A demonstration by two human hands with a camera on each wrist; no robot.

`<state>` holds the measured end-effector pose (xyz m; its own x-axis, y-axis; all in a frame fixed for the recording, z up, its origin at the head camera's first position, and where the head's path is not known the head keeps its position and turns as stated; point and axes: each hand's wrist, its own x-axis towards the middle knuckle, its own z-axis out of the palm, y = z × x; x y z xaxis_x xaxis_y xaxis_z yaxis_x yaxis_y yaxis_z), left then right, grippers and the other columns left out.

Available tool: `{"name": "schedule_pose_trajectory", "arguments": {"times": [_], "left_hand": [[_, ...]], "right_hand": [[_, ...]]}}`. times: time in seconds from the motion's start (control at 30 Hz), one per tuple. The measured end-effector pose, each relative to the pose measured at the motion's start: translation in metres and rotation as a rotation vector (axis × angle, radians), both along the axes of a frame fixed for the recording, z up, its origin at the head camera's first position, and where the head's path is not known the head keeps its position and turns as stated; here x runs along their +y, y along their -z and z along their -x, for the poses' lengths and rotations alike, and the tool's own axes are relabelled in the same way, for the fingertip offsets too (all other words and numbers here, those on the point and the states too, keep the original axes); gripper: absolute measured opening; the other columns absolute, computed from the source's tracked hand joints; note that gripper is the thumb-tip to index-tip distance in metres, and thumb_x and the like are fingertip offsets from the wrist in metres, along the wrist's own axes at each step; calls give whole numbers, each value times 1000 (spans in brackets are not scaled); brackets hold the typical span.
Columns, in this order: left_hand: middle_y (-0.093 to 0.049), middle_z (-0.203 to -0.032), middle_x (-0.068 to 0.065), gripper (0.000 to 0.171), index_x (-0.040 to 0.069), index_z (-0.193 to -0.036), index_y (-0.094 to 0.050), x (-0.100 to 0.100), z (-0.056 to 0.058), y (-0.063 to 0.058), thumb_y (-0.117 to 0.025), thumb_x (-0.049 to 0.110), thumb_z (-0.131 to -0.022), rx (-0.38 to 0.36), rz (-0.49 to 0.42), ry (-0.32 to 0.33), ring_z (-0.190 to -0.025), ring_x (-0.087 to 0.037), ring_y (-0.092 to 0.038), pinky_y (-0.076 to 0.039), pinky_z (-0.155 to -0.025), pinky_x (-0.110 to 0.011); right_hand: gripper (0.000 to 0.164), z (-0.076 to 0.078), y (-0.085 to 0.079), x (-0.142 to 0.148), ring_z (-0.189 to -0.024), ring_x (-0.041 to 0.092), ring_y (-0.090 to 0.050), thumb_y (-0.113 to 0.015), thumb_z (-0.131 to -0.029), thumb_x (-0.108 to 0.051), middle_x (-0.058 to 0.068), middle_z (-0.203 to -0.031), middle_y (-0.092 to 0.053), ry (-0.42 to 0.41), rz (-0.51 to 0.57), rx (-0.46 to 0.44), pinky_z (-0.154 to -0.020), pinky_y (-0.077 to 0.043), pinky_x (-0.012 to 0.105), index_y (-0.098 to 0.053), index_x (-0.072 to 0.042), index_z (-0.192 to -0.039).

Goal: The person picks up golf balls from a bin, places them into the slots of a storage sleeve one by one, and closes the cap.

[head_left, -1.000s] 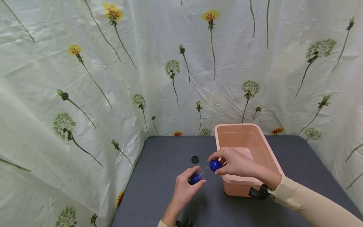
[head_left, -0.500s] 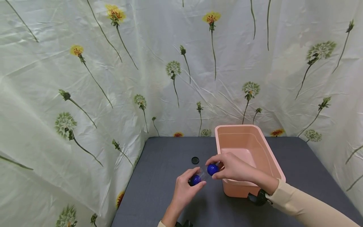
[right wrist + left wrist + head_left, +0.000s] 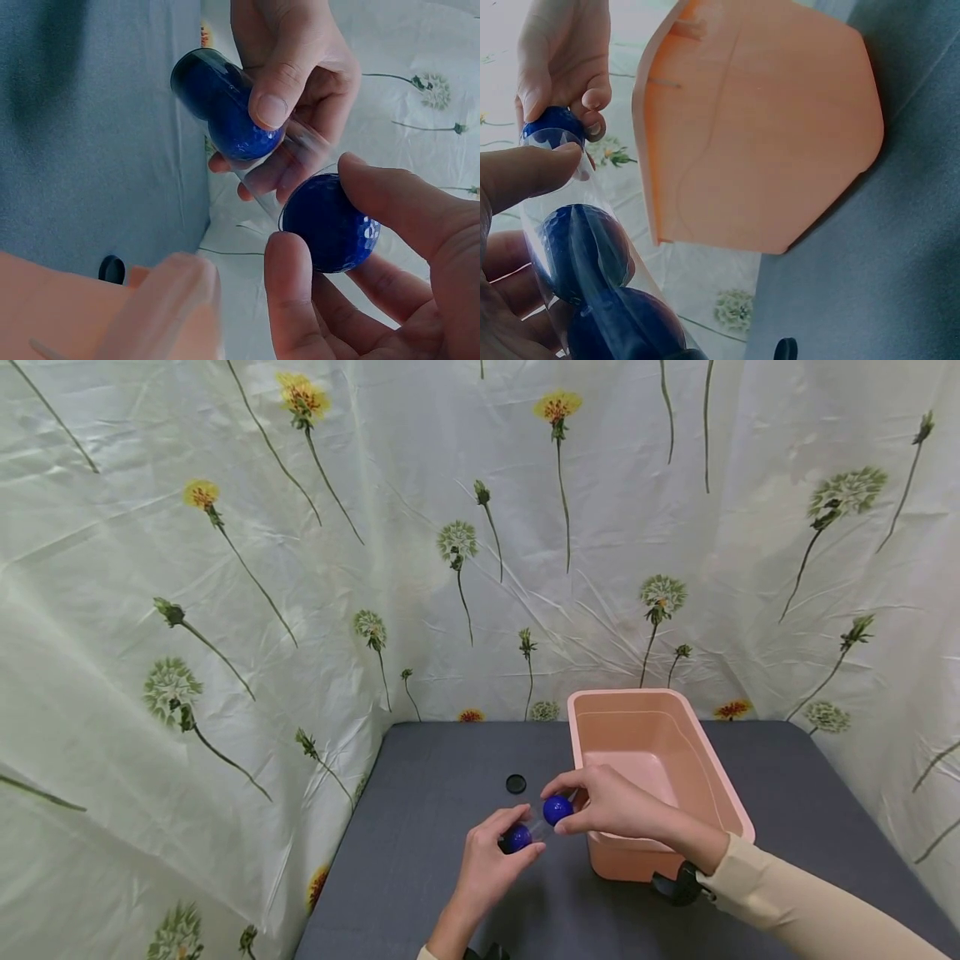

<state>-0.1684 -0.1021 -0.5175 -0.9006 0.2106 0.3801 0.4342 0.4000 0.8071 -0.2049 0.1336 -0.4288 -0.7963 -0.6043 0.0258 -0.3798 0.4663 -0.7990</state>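
Left hand [image 3: 491, 860]: fingers curled round a clear plastic tube [image 3: 259, 154] holding 2 blue balls, its long axis slanting up toward the right hand [image 3: 615, 806]. Right hand: thumb and fingers pinch 1 dark blue dimpled ball [image 3: 330, 223] at the tube's open mouth, just left of the pink plastic tub [image 3: 697, 777]; small black cap [image 3: 516, 783] lies on the grey table [image 3: 435, 793] beyond.

Crinkled floral curtain [image 3: 225, 568] (dandelion print), dark grey tabletop [image 3: 420, 827]

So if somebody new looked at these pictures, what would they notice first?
Probably the two hands meeting over the dark table: the left hand holds a clear tube with shiny blue balls inside, and the right hand pinches another blue ball right at the tube's open end. Next comes the big pink tub just to the right, and the flowery curtain all around.
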Motion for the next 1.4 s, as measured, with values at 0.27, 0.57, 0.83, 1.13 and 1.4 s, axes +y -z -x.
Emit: {"name": "schedule_pose_trajectory", "arguments": {"times": [0.27, 0.57, 0.83, 1.13, 1.4], "left_hand": [[-70, -113, 1, 49, 19, -125, -71, 1, -1, 1, -85, 35, -82, -20, 6, 10, -94, -11, -64, -55, -80, -26], [-69, -111, 3, 49, 15, -125, -71, 1, 1, 2, -85, 35, -82, 10, 0, 19, -92, -11, -64, -56, -78, -26], [-69, -110, 4, 50, 13, -125, -71, 1, 0, 3, -85, 35, -82, 17, 10, 16, -92, -11, -64, -56, -79, -26], [-69, -110, 4, 51, 18, -126, -70, 0, -1, 3, -83, 42, -83, 3, -7, 17, -95, -12, -66, -57, -80, -29], [-70, -110, 4, 51, 15, -125, -71, -5, 0, 5, -84, 40, -82, 37, -34, -1, -96, -13, -67, -57, -79, -31]], "right_hand": [[36, -1, 4, -2, -83, 16, -66, -82, -86, -29, -5, -101, -69, 0, 2, -7, -72, -57, 28, -70, -23, -119], [39, -1, 8, -4, -85, 17, -68, -81, -86, -32, -7, -102, -69, 0, 11, -1, -72, -57, 27, -69, -23, -122], [40, -1, 11, -5, -86, 15, -68, -81, -86, -35, -10, -104, -69, 7, 8, -2, -72, -57, 27, -68, -27, -123], [40, -2, 13, -5, -86, 11, -68, -80, -88, -30, -6, -106, -70, 6, 8, 23, -74, -56, 28, -69, -17, -124], [37, -4, 14, -8, -86, 14, -67, -79, -89, -30, -6, -106, -69, 28, 42, 32, -74, -56, 29, -69, -22, -123]]}}
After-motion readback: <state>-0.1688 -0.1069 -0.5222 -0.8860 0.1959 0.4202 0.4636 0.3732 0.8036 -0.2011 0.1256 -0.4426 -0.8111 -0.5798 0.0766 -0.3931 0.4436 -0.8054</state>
